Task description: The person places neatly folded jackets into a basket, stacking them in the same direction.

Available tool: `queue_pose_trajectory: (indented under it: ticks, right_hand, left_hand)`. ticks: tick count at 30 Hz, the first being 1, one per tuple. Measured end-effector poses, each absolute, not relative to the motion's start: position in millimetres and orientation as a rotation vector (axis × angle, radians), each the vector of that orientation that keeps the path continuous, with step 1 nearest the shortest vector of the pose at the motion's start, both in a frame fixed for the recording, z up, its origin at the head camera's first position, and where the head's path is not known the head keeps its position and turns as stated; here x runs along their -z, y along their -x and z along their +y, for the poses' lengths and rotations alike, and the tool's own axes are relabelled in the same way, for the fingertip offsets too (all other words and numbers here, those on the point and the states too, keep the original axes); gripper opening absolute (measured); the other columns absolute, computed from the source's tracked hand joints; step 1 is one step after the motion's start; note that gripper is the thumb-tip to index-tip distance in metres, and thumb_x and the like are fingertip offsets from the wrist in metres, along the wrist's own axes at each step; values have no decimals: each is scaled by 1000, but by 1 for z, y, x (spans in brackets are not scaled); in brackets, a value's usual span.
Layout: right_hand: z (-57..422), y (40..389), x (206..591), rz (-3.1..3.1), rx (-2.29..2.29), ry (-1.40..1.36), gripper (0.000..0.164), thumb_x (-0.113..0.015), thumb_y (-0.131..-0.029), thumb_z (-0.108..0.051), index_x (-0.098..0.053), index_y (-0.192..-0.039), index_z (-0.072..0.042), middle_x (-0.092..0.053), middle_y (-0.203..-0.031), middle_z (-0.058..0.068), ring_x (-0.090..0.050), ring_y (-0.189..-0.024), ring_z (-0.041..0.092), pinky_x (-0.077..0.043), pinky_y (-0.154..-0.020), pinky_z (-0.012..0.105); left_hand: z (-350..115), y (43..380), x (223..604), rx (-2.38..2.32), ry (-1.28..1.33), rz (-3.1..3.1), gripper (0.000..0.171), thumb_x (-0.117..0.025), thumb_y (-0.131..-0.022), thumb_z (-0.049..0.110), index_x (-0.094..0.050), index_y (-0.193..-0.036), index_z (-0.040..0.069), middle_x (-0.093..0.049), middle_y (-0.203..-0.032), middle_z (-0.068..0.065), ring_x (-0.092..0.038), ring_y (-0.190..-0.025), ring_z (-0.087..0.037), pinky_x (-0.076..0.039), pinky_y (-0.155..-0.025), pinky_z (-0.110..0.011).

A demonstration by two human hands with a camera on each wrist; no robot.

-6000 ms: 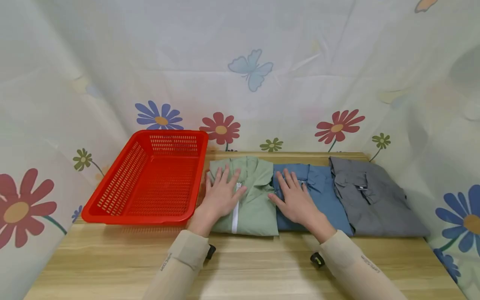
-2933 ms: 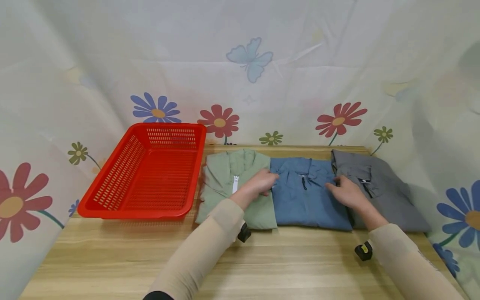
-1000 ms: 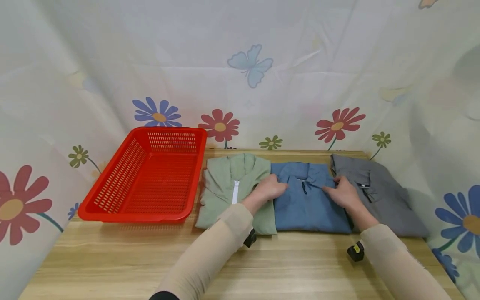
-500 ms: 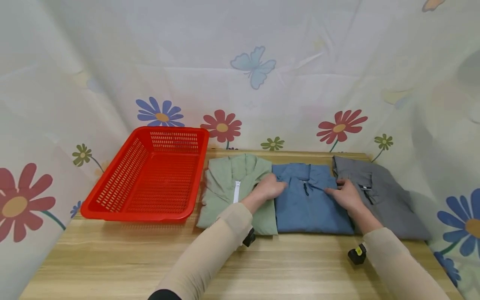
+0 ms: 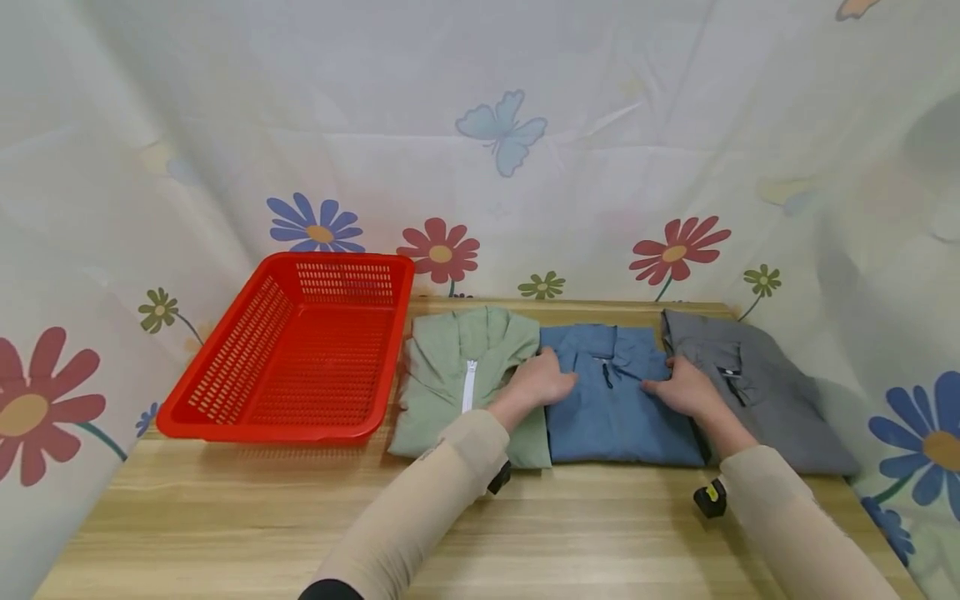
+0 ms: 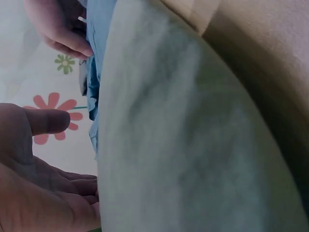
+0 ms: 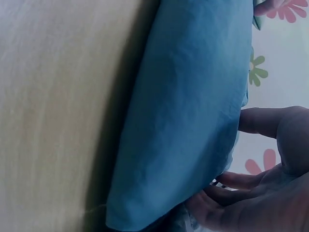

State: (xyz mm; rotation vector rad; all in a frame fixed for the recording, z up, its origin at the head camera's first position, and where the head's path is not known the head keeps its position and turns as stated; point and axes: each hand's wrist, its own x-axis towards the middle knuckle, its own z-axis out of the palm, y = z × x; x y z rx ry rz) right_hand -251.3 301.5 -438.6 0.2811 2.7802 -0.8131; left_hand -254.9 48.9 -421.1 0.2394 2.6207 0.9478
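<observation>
In the head view, a folded blue garment [image 5: 622, 417] with a short dark zip pull at its collar lies between a folded green one [image 5: 442, 383] with a white zip and a folded grey one [image 5: 765, 400]. The left hand [image 5: 542, 379] reaches over the green garment to the blue one's left edge. Its thumb [image 6: 48, 121] is raised off the cloth in the left wrist view; its fingertips are partly hidden. At the blue garment's right edge, the right hand [image 5: 684, 387] rests with its thumb [image 7: 258, 121] against the cloth and its fingers near the grey garment.
A red plastic basket [image 5: 281, 433] with slotted walls stands left of the green garment, with nothing inside. All of it sits on a wooden table [image 5: 585, 533]. A flower-print curtain [image 5: 600, 208] hangs behind and at both sides.
Earlier, flat hands lay on the green and blue garments; they then moved right to the blue garment's two side edges. Over the last second the hands shift only slightly; the garments stay in place.
</observation>
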Motion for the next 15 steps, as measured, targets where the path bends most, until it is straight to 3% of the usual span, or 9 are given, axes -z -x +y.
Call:
queue_pose_trajectory:
  ticks: [10,15]
  right_hand:
    - [303,251,440,2808,977,-338,74,-65,-99,-24,-30,-148,19,-38,-144,41,-40,-132,54,-38,-106,62]
    - [301,252,437,2758,1060,-380,71,-61,-101,-23,-29,-150,17,-36,-147,40,-39,-134,52,-37,-108,62]
  left_hand:
    - [46,262,425,-1306,-175,2431,77,-54,-106,33,-16,-161,-4,-19,-168,-19,-20,-153,-33,-24,-121,-41]
    - [42,267,429,-1444,-98,2361,79,-57,-104,31,-15,-162,-2,-18,-168,-19,-19,-153,-33,-25,-121,-43]
